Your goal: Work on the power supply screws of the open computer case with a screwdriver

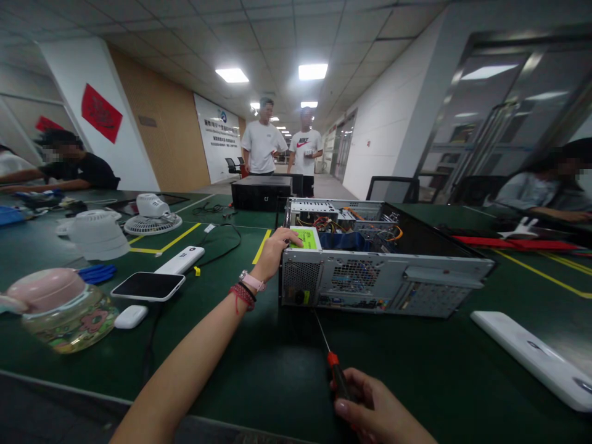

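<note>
A computer case (398,266) lies on its side with its top uncovered and its rear panel facing me. Inside are bundled wires and a power supply with a bright green label (306,238). My left hand (277,245) is closed over the case's near left corner, its fingertips on the power supply beside the label. Low in front, my right hand (363,401) grips a screwdriver (340,375) by its black and red handle. The screwdriver's thin shaft points up and away, its tip close to the bottom edge of the rear panel; whether they touch I cannot tell.
Left on the green table (259,370) are a phone (148,286), a white power bank (181,259), an earbud case (131,317), a pink-lidded jug (69,311) and fans (153,216). Another white power bank (531,354) lies right. Behind stands a black case (261,193); people are around.
</note>
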Demonstrator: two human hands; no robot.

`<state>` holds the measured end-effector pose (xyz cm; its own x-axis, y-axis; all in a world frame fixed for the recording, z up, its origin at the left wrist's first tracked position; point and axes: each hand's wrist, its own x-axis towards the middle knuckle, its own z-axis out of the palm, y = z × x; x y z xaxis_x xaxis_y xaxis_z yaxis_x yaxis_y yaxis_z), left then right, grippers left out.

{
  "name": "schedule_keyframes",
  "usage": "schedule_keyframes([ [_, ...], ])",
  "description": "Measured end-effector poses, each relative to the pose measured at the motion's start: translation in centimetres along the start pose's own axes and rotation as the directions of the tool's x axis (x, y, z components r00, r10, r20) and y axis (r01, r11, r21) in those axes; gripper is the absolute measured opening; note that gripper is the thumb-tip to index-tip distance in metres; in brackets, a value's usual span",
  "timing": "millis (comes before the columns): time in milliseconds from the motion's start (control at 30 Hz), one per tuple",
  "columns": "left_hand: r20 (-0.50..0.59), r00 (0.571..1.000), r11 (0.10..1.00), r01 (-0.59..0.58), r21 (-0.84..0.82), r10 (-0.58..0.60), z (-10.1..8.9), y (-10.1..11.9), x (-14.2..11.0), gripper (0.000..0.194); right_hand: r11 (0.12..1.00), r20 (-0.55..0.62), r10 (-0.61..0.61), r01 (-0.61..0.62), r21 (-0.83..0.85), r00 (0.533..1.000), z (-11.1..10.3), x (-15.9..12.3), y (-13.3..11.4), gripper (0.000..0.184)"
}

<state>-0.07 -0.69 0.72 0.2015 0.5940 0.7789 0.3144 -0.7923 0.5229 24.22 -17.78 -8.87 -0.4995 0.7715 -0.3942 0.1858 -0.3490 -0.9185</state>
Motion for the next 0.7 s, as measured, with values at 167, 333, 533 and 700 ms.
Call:
schedule_keyframes([
  [167,0.002,1.0,1.0,0.005,0.003,-0.005,0.0,-0.1,-0.1,0.04,0.996,-0.05,0.09,-0.09,-0.004,0.995,0.9,-0.9,-1.3,0.057],
  [333,-0.002,1.0,1.0,-0.005,0.005,0.005,0.0,0.0,-0.1,0.04,0.993,-0.15,0.095,-0.104,-0.049,0.984,1.5,-0.9,-2.6,0.072],
  [533,0.003,1.0,0.999,0.009,0.032,-0.009,0.0,-0.1,-0.1,0.04,0.998,-0.247,0.067,-0.062,0.028,0.967,1.1,-0.5,-2.1,0.101],
  [700,0.0,1.0,0.999,0.014,0.046,-0.014,0.0,-0.1,-0.1,0.04,0.963,-0.304,0.189,-0.116,0.245,0.934,0.9,-1.1,-2.2,0.077],
])
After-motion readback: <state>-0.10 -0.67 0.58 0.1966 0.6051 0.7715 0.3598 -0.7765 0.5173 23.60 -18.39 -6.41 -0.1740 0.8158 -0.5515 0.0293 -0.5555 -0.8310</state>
